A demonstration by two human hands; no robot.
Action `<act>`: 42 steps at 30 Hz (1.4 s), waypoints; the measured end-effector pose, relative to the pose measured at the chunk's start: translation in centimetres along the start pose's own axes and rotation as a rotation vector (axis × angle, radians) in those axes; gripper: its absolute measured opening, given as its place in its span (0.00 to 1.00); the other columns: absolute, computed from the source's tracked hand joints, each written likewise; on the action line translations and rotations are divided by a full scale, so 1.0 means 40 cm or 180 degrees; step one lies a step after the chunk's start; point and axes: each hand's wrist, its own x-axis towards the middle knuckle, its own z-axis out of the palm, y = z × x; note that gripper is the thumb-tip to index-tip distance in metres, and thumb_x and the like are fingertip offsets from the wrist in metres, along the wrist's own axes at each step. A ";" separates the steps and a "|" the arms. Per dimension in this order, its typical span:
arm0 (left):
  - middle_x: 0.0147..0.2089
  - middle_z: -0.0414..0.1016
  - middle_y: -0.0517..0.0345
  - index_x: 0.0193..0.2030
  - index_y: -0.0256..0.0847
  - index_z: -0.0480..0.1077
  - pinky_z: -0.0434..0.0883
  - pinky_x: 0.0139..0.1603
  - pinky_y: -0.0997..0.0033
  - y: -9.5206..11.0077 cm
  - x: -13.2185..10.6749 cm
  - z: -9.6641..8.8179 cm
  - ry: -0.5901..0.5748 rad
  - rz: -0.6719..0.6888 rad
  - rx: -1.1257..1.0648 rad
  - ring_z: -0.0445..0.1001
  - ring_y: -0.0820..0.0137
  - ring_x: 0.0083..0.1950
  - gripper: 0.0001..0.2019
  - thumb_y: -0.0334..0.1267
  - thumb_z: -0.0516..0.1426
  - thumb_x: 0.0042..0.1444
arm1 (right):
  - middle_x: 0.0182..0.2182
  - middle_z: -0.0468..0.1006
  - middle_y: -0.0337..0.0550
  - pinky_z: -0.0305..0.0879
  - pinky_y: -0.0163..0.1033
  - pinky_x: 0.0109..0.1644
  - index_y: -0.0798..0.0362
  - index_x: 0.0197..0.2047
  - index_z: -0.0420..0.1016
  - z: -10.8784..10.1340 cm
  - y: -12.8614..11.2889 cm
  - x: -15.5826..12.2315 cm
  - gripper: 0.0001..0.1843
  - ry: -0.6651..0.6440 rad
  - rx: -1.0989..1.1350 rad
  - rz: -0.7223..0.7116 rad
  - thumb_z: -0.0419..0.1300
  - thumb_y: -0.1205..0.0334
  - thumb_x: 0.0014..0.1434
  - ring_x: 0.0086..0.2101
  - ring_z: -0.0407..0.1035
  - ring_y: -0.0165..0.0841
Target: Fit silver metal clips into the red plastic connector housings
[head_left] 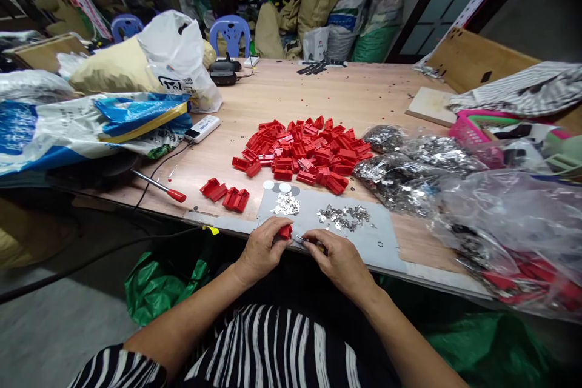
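My left hand (265,248) pinches a small red plastic housing (286,231) at the table's front edge. Opposite it, my right hand (337,254) is closed round a slim metal-tipped tool (300,237), its point directed at the housing. Whether the tip touches it I cannot tell. Just beyond the hands, a grey mat (309,209) bears a pile of shiny flat metal pieces (286,204) and a heap of small metal clips (345,216). A large pile of red housings (304,151) lies behind the mat. Several more red housings (235,199) sit to the left.
Clear bags of metal parts (400,173) crowd the right side, near a pink basket (468,127). At left are a white power bank (203,129), a red-handled lever (175,195) and plastic sacks (91,127). A cable (104,259) crosses the lower left.
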 end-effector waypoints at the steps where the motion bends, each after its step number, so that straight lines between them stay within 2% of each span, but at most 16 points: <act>1: 0.50 0.75 0.52 0.53 0.44 0.68 0.67 0.59 0.54 -0.004 0.004 -0.001 -0.0063 -0.0024 0.0024 0.73 0.63 0.53 0.19 0.28 0.57 0.54 | 0.38 0.78 0.41 0.68 0.40 0.42 0.48 0.43 0.75 0.000 -0.003 0.003 0.09 -0.0007 -0.0029 -0.0036 0.55 0.64 0.62 0.38 0.73 0.35; 6: 0.45 0.77 0.56 0.52 0.45 0.69 0.62 0.63 0.53 -0.017 0.019 -0.011 -0.0242 -0.0089 0.0005 0.75 0.65 0.49 0.19 0.31 0.59 0.53 | 0.37 0.77 0.42 0.69 0.39 0.44 0.48 0.42 0.76 -0.005 -0.012 0.019 0.10 -0.0072 -0.0045 -0.0217 0.55 0.65 0.61 0.38 0.73 0.34; 12: 0.45 0.77 0.55 0.51 0.45 0.70 0.69 0.55 0.61 -0.028 0.023 -0.019 -0.0327 -0.0053 -0.0074 0.75 0.65 0.48 0.17 0.33 0.60 0.53 | 0.37 0.77 0.42 0.69 0.38 0.43 0.48 0.40 0.76 -0.004 -0.010 0.031 0.10 -0.0213 -0.0190 -0.0213 0.55 0.68 0.61 0.37 0.73 0.34; 15: 0.46 0.77 0.54 0.51 0.45 0.70 0.70 0.53 0.62 -0.032 0.021 -0.016 -0.0338 -0.0061 -0.0065 0.75 0.65 0.49 0.18 0.33 0.60 0.53 | 0.37 0.77 0.42 0.69 0.38 0.43 0.49 0.40 0.76 -0.003 -0.010 0.035 0.09 -0.0266 -0.0199 -0.0213 0.55 0.68 0.61 0.37 0.73 0.33; 22: 0.48 0.78 0.53 0.50 0.44 0.72 0.70 0.53 0.62 -0.037 0.016 -0.007 -0.0152 -0.0133 -0.0108 0.76 0.63 0.50 0.17 0.33 0.61 0.52 | 0.35 0.76 0.42 0.66 0.38 0.40 0.50 0.37 0.75 0.015 -0.042 0.041 0.08 -0.0245 -0.0449 0.0122 0.56 0.69 0.60 0.36 0.72 0.34; 28: 0.47 0.78 0.53 0.50 0.43 0.71 0.71 0.52 0.63 -0.045 0.018 -0.021 -0.0359 -0.0191 -0.0255 0.76 0.64 0.48 0.17 0.34 0.61 0.51 | 0.33 0.77 0.40 0.64 0.36 0.41 0.50 0.36 0.75 -0.001 -0.024 0.045 0.06 -0.0298 0.0185 0.0080 0.57 0.67 0.60 0.36 0.71 0.33; 31: 0.48 0.77 0.53 0.50 0.42 0.71 0.70 0.53 0.64 -0.044 0.020 -0.028 -0.0476 -0.0121 -0.0280 0.75 0.65 0.49 0.17 0.32 0.61 0.52 | 0.32 0.77 0.39 0.62 0.36 0.39 0.51 0.35 0.74 -0.014 -0.015 0.047 0.05 -0.0394 0.0337 0.0128 0.57 0.65 0.59 0.35 0.71 0.33; 36: 0.48 0.77 0.52 0.51 0.41 0.70 0.69 0.55 0.63 -0.044 0.020 -0.028 -0.0571 0.0037 -0.0240 0.74 0.65 0.51 0.16 0.31 0.59 0.54 | 0.32 0.77 0.41 0.60 0.36 0.39 0.52 0.34 0.74 -0.015 -0.028 0.056 0.04 -0.0587 0.0128 0.0185 0.57 0.66 0.58 0.36 0.70 0.34; 42: 0.52 0.76 0.51 0.54 0.44 0.69 0.68 0.57 0.61 -0.053 0.017 -0.014 -0.0420 0.0185 -0.0224 0.73 0.64 0.55 0.20 0.28 0.57 0.55 | 0.33 0.76 0.42 0.60 0.36 0.41 0.52 0.34 0.74 0.002 -0.054 0.069 0.05 -0.0601 -0.0111 0.0274 0.57 0.69 0.58 0.36 0.69 0.34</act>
